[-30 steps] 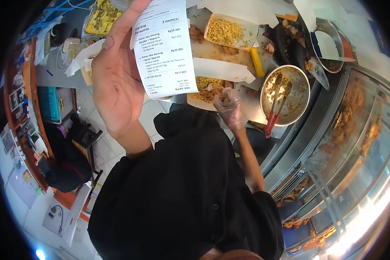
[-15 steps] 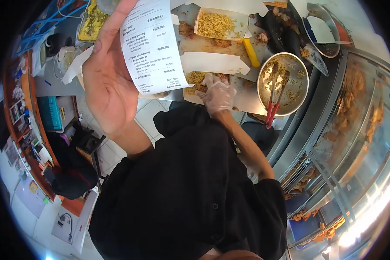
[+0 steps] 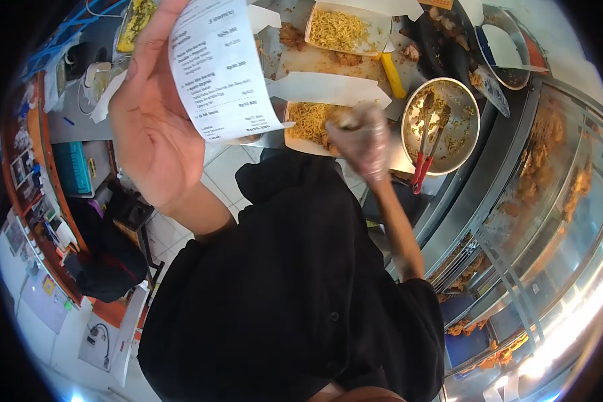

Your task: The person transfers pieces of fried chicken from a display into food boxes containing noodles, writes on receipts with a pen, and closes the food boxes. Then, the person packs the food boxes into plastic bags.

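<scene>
Hands well apart. Left hand (image 3: 155,124), bare, holds a printed receipt (image 3: 224,74) by its left side, raised over the counter. Right hand (image 3: 362,144), in a clear glove, is at the right end of the near box (image 3: 303,145) of noodles (image 3: 307,122); motion blur, cannot tell whether fingers grip food. Far box (image 3: 382,30), also with noodles, lies beyond. Metal bowl (image 3: 449,158) at right contains red-handled tongs (image 3: 419,173).
</scene>
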A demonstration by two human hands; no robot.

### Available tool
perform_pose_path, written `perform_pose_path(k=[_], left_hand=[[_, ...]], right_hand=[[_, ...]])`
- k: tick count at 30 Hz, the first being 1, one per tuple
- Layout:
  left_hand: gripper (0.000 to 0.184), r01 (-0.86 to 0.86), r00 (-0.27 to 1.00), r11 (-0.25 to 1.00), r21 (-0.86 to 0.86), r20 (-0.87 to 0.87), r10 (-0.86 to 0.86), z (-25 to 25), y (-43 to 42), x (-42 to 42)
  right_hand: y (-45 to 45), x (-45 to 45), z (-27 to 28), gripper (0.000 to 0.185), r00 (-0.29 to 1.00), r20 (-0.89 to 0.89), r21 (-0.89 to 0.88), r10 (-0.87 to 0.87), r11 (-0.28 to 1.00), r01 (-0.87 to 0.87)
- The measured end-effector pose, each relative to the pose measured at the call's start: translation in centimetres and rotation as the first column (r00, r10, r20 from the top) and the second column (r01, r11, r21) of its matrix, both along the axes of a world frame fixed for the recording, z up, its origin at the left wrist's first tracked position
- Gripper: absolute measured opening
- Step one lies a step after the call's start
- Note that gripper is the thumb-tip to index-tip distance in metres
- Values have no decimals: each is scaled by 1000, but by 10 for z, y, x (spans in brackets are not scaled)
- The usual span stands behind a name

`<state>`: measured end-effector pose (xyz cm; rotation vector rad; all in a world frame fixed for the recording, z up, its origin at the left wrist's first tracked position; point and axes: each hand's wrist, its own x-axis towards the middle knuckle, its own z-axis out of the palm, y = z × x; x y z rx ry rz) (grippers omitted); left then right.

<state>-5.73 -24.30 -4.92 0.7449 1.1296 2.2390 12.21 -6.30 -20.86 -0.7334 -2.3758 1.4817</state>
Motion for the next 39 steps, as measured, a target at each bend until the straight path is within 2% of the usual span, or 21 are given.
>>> perform_pose_path(k=[2,3,5,6,8,9,11,12,14,15,16,18,20,21,22,25,28,31,34,37,39], left_hand=[[65,-39,995,995,-91,92,48,4,-3,0],[66,-48,989,989,-136,134,67,6,-1,1],[67,-157,969,968,-196,159,189,12,9,5],[67,-210,953,951,-228,168,250,13,14,7],[67,-26,994,974,-223,96,49,7,3,-2],[67,56,997,973,-225,58,-44,5,-1,-6],[67,49,994,984,-172,103,-32,3,3,-5],[67,41,992,988,-147,126,-22,2,5,-4],[66,69,988,993,-97,145,-54,-2,4,-6],[66,107,986,992,-69,137,-97,-5,3,-8],[66,152,981,988,-40,130,-146,-7,3,-9],[66,21,982,993,-119,188,2,-2,11,-1],[66,-44,979,980,-194,189,81,2,14,3],[66,-43,982,973,-227,170,83,3,14,4],[66,-42,985,965,-259,149,83,4,14,4],[66,-53,981,971,-234,171,95,5,16,6],[66,-55,980,986,-158,183,84,1,14,6],[66,46,977,995,-85,209,-27,-2,10,1],[66,213,969,977,5,129,-212,-8,10,-7],[65,-48,972,983,-179,218,87,0,16,4],[65,130,977,991,-26,176,-124,-10,11,-6]], right_hand=[[29,-24,40,38,998,3,95,-55,994,55],[48,-40,53,41,999,-7,327,-40,944,40],[84,-79,57,37,988,-153,518,6,852,75],[98,-91,65,51,996,-88,484,12,875,32],[117,-105,78,84,999,32,400,44,915,-53],[120,-97,74,66,999,34,425,11,905,-25],[117,-71,64,37,999,41,468,-34,884,11],[105,-54,65,30,991,100,368,-84,929,41],[85,-19,46,26,874,485,96,10,993,-65],[74,3,13,24,875,477,170,83,968,-184],[52,8,9,26,785,616,189,65,955,-228],[18,24,-43,32,788,606,496,-108,826,-268],[-4,26,-72,37,773,590,602,-235,765,-227],[-11,26,-81,40,762,577,650,-295,730,-210],[-15,21,-79,47,701,647,586,-301,784,-204],[-18,18,-95,51,673,646,621,-359,760,-192],[-10,23,-98,47,781,523,700,-341,695,-165],[-12,24,-85,41,762,556,637,-332,759,-135],[-12,31,-80,36,851,470,661,-233,732,-164],[-22,37,-68,27,925,347,681,-156,720,-134],[-24,36,-71,23,901,422,660,-98,714,-232]])
